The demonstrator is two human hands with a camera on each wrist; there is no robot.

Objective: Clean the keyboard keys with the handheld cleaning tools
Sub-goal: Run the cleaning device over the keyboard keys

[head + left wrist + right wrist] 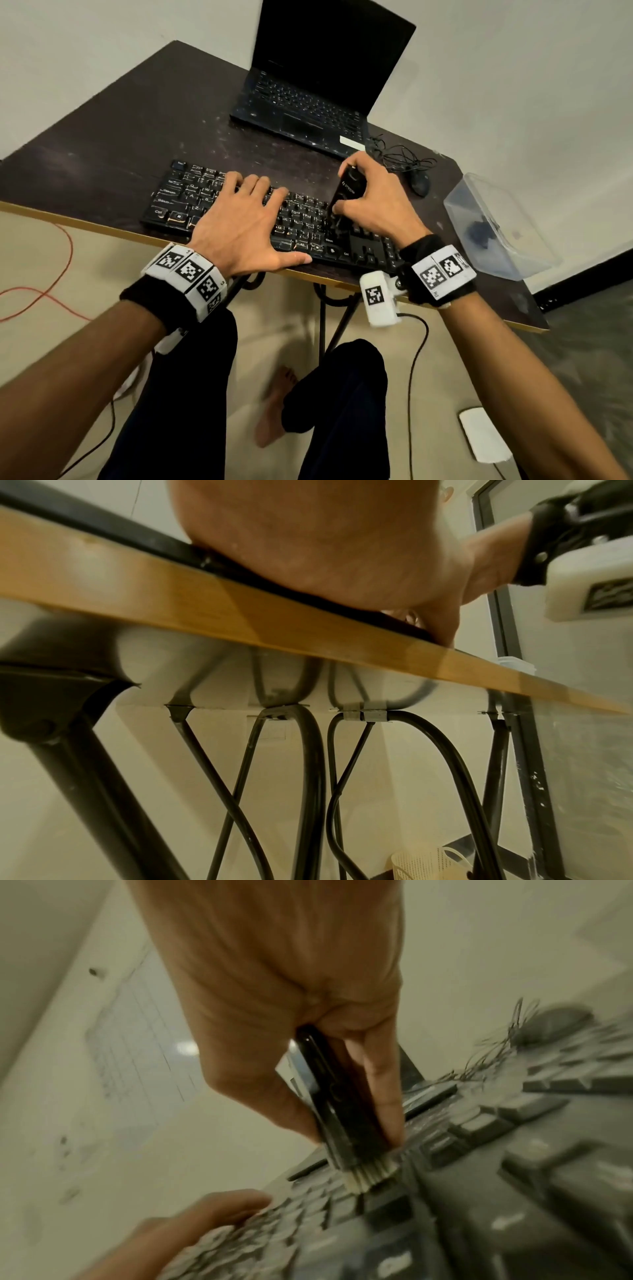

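Observation:
A black keyboard [178, 202] lies along the near edge of a dark table [130, 120]. My left hand [239, 219] lies flat on its middle keys, fingers spread and straight. My right hand [370, 198] grips a black cleaning brush [347, 192], held upright over the keyboard's right part. In the right wrist view the brush [329, 1096] is pinched between thumb and fingers, and its pale bristles [369, 1175] press onto the keys [479, 1123]. The left wrist view shows only the heel of my left hand [325, 547] on the table edge [205, 610].
An open black laptop [308, 102] stands behind the keyboard. A black mouse [419, 181] with tangled cable lies to the right. A clear plastic box [496, 222] sits at the table's right edge. My legs and the table's black metal frame [308, 777] are below.

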